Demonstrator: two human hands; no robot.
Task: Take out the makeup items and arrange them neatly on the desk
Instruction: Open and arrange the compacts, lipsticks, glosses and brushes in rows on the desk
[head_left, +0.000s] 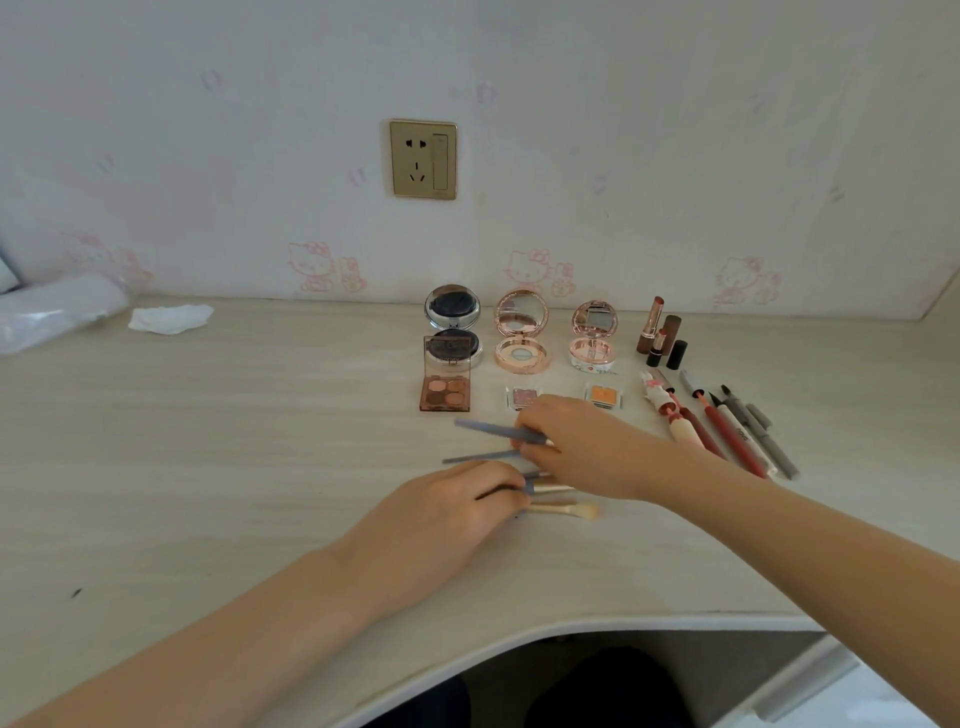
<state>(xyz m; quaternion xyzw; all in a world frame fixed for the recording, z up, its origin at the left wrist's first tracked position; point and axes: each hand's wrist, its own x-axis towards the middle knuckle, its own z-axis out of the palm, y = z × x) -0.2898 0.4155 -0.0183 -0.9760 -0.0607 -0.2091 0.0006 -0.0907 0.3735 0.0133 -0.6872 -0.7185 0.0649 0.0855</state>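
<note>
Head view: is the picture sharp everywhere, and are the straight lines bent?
Head view: soft, even light; the compacts look fairly sharp, the brushes under the left hand and right hand are blurred; the wide lens bows the desk edge.

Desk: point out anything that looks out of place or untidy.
The brushes under both hands lie fanned at differing angles, unlike the tidy rows behind. A crumpled white tissue and a clear plastic bag sit apart at the far left.

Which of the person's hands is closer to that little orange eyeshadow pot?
The right hand: it lies just below and left of the orange eyeshadow pot. The left hand is farther down, by the brushes.
</note>
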